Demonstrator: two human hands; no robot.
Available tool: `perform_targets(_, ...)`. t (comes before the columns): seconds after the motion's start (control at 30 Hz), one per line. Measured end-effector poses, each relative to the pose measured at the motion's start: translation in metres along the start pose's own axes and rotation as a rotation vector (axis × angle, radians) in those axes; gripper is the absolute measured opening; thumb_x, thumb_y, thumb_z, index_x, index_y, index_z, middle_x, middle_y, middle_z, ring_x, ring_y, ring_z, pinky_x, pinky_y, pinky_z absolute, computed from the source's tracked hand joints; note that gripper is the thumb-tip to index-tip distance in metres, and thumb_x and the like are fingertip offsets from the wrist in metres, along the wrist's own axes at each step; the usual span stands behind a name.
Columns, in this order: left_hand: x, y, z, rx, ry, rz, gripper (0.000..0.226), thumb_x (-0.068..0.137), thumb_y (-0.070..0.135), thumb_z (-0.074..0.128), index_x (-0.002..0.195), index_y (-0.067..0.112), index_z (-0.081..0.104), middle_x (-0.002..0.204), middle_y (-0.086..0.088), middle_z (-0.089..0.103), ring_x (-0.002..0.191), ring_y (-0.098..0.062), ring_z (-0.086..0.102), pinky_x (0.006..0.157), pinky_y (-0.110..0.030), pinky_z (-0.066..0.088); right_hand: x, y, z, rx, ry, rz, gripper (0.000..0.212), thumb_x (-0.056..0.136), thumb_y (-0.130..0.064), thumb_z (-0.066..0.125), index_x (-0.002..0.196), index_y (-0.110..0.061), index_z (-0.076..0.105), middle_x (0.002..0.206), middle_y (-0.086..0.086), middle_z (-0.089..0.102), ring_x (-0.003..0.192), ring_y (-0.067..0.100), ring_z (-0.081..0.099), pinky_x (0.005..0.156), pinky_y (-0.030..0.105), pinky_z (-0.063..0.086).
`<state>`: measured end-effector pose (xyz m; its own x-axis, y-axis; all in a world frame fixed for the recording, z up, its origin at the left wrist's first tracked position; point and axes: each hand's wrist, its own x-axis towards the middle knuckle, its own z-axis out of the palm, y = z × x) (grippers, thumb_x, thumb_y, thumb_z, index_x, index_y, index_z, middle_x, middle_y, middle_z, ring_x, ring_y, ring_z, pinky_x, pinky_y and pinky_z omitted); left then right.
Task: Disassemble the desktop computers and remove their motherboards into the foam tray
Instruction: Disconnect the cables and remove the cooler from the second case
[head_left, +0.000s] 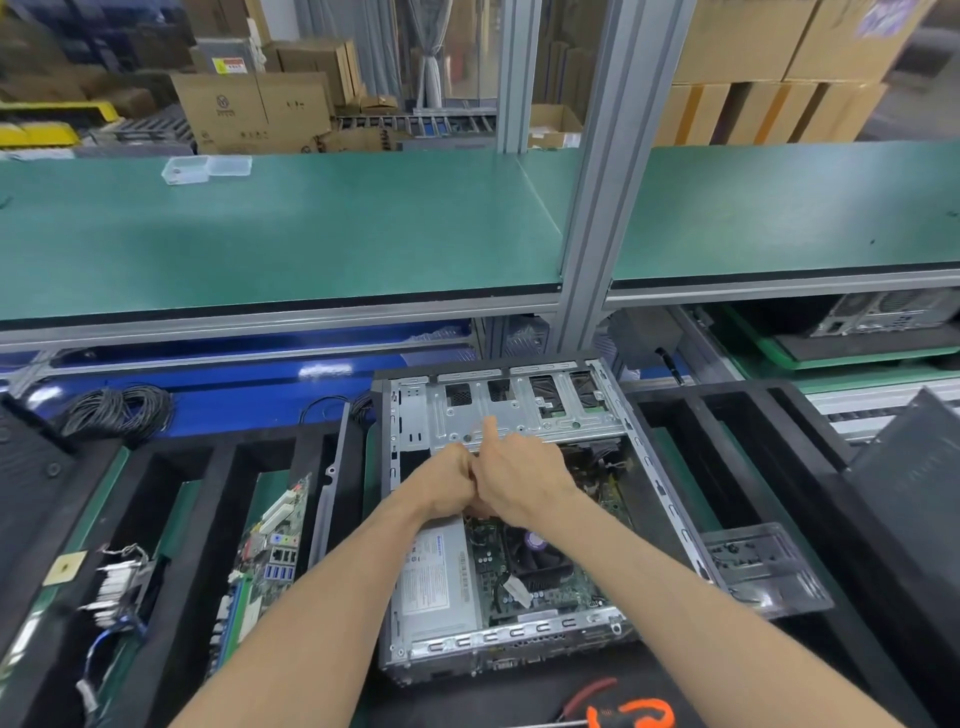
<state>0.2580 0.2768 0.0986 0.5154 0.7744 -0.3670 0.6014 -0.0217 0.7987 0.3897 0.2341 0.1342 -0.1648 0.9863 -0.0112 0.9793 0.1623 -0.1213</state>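
An open desktop computer case (670, 512) lies flat before me, its green motherboard (493, 566) with a black fan and its silver power supply (436, 577) still inside. Both my hands meet at the near edge of the metal drive cage (524, 410). My left hand (447, 480) is curled, and what it holds is hidden. My right hand (519, 478) is curled too, its thumb raised against the cage. On the left a black foam tray (218, 467) holds a removed motherboard (270, 551) standing on edge in a slot.
Black foam trays flank the case on both sides. A clear plastic tray (763, 566) lies at the right. An orange-handled tool (631, 714) and red pliers lie at the near edge. Coiled black cables (117, 410) sit far left. A green shelf (291, 228) overhangs the bench.
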Motion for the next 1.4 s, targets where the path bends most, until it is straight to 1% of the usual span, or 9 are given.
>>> perform_targets(0.1, 0.002, -0.002, 0.001, 0.067, 0.036, -0.016, 0.050, 0.076, -0.010, 0.060, 0.037, 0.021, 0.057, 0.036, 0.010, 0.049, 0.038, -0.002, 0.042, 0.046, -0.015, 0.037, 0.003, -0.015, 0.009, 0.050, -0.012, 0.178, 0.013, 0.093, -0.014, 0.046, 0.097, -0.015, 0.034, 0.093, 0.010, 0.065, 0.088, 0.034, 0.067, 0.062, 0.037, 0.037)
perform_targets(0.3, 0.000, 0.001, 0.002, 0.030, -0.060, -0.015, 0.019, 0.066, 0.001, 0.080, 0.070, 0.019, 0.077, 0.074, -0.003, 0.076, 0.068, -0.011, 0.070, 0.065, -0.023, 0.054, 0.003, 0.020, -0.008, -0.221, -0.090, -0.393, 0.040, 0.099, -0.021, 0.038, 0.132, 0.000, 0.036, 0.058, 0.002, 0.037, 0.052, 0.027, 0.044, 0.051, 0.037, 0.031)
perform_targets(0.4, 0.004, -0.001, 0.001, 0.048, 0.000, 0.002, 0.037, 0.068, -0.005, 0.074, 0.052, 0.029, 0.072, 0.055, 0.007, 0.069, 0.050, 0.001, 0.062, 0.052, -0.011, 0.045, 0.002, 0.009, -0.003, -0.177, -0.003, -0.205, 0.048, 0.092, -0.026, 0.048, 0.132, -0.005, 0.029, 0.058, 0.000, 0.040, 0.054, 0.028, 0.046, 0.049, 0.033, 0.026)
perform_targets(0.5, 0.007, -0.004, 0.001, 0.085, 0.048, 0.013, 0.042, 0.071, -0.006, 0.066, 0.045, 0.027, 0.067, 0.046, 0.008, 0.062, 0.043, 0.001, 0.056, 0.047, -0.012, 0.043, 0.003, -0.007, 0.009, -0.030, 0.037, 0.098, 0.024, 0.088, -0.017, 0.050, 0.105, -0.011, 0.033, 0.073, 0.007, 0.061, 0.068, 0.033, 0.063, 0.051, 0.033, 0.029)
perform_targets(0.63, 0.004, -0.002, 0.001, 0.126, -0.002, 0.081, 0.015, 0.075, 0.000, 0.062, 0.074, 0.012, 0.071, 0.074, -0.010, 0.071, 0.065, -0.011, 0.061, 0.061, -0.031, 0.055, 0.006, 0.001, 0.006, -0.133, -0.024, -0.190, 0.031, 0.092, -0.019, 0.049, 0.117, -0.005, 0.038, 0.073, 0.009, 0.057, 0.062, 0.033, 0.054, 0.055, 0.036, 0.034)
perform_targets(0.83, 0.002, -0.004, -0.002, -0.024, -0.033, 0.100, 0.042, 0.072, -0.009, 0.068, 0.061, 0.031, 0.075, 0.066, 0.005, 0.073, 0.065, -0.007, 0.068, 0.063, -0.025, 0.054, -0.006, 0.026, -0.001, 0.285, 0.031, -0.285, 0.030, 0.101, -0.042, 0.037, 0.122, -0.021, 0.035, 0.055, -0.003, 0.049, 0.054, 0.022, 0.050, 0.057, 0.040, 0.042)
perform_targets(0.93, 0.001, -0.006, 0.004, -0.117, -0.005, 0.112, 0.031, 0.069, -0.007, 0.081, 0.079, 0.022, 0.081, 0.079, 0.000, 0.077, 0.073, -0.008, 0.070, 0.076, -0.027, 0.057, -0.029, 0.054, 0.013, 0.476, 0.051, -0.198, 0.018, 0.090, -0.033, 0.045, 0.107, -0.026, 0.042, 0.076, -0.010, 0.053, 0.073, 0.017, 0.050, 0.067, 0.041, 0.042)
perform_targets(1.13, -0.002, -0.003, 0.011, -0.006, 0.158, 0.164, 0.020, 0.062, 0.008, 0.089, 0.069, 0.018, 0.073, 0.070, 0.002, 0.074, 0.071, -0.019, 0.072, 0.070, -0.033, 0.060, -0.051, 0.076, 0.059, 0.010, -0.323, -0.223, 0.085, 0.075, -0.041, 0.065, 0.149, -0.015, 0.031, 0.136, 0.002, 0.044, 0.123, 0.023, 0.041, 0.105, 0.039, 0.031)
perform_targets(1.4, -0.002, -0.005, 0.020, 0.195, 0.327, 0.194, 0.038, 0.064, 0.031, 0.087, 0.055, 0.023, 0.051, 0.049, 0.012, 0.057, 0.045, -0.002, 0.047, 0.047, -0.020, 0.041, -0.044, 0.076, 0.072, 0.079, -0.369, -0.146, 0.094, 0.066, -0.044, 0.080, 0.142, -0.010, 0.036, 0.135, 0.006, 0.038, 0.121, 0.026, 0.036, 0.104, 0.040, 0.039)
